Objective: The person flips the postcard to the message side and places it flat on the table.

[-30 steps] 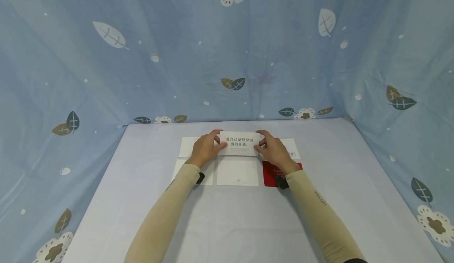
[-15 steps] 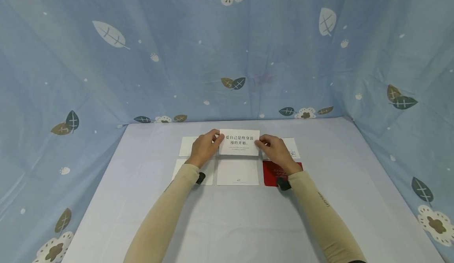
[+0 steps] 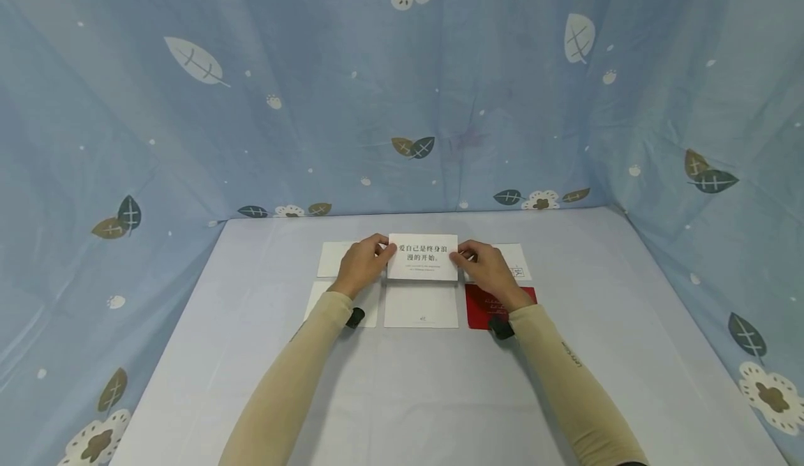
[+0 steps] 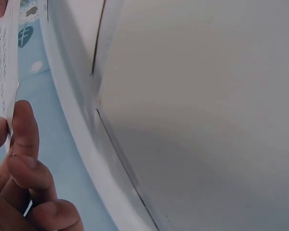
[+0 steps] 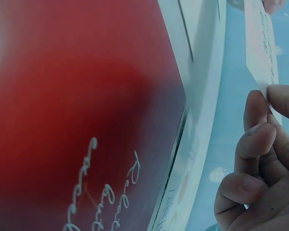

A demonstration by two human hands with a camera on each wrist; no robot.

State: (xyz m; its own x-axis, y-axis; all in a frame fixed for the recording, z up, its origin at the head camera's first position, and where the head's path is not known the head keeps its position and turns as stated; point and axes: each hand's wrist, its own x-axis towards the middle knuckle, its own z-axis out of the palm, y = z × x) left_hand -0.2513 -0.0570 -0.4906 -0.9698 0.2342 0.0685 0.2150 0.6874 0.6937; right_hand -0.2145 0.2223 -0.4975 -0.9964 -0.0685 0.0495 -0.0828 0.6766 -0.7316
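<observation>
now both hands pinch a flat white card (image 3: 422, 257).
left hand (image 3: 361, 266) and right hand (image 3: 493, 271) grip its short edges above the smooth bench (image 3: 408, 382).

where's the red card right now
In the head view the red card lies flat on the table, front row, right end, beside a white card and partly under the right hand.

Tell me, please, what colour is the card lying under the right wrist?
Red with pale script lettering, clearest in the right wrist view.
</observation>
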